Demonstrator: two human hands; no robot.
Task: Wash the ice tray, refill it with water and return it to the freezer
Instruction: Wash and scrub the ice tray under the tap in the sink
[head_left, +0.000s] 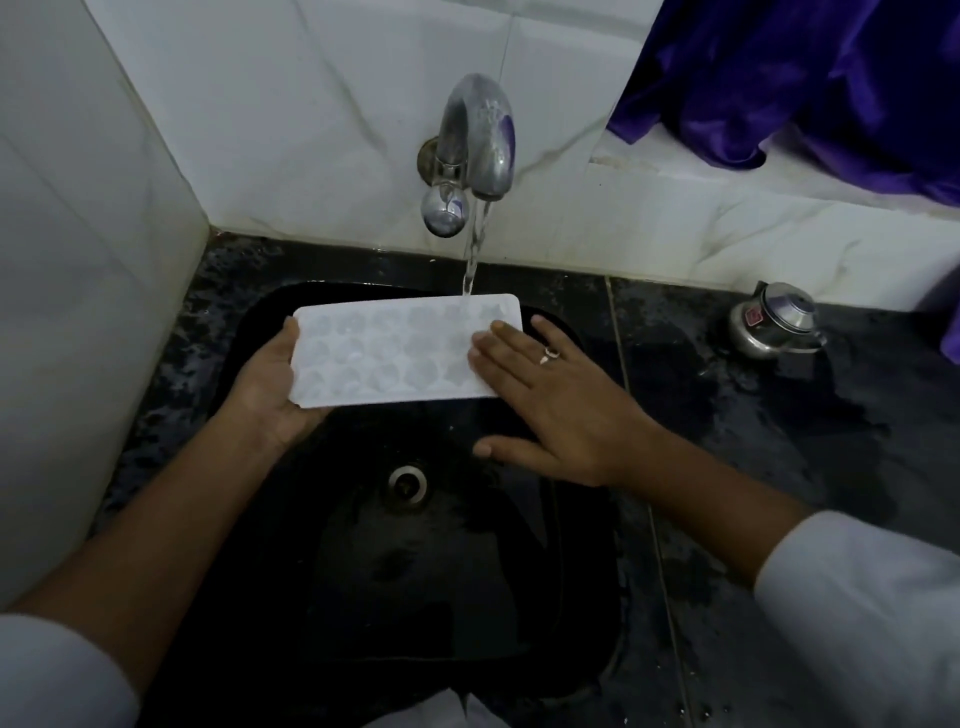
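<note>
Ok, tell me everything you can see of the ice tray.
The ice tray is white, translucent plastic, rectangular with rounded corners, with three rows of moulded cells. It is held level above the black sink. Water from the tap lands on its far right corner. The left hand grips its left end from below; the right hand lays straight fingers flat on its right end.

Wet black counter (717, 467), sunken sink (467, 582), small steel kettle (774, 325)
</note>
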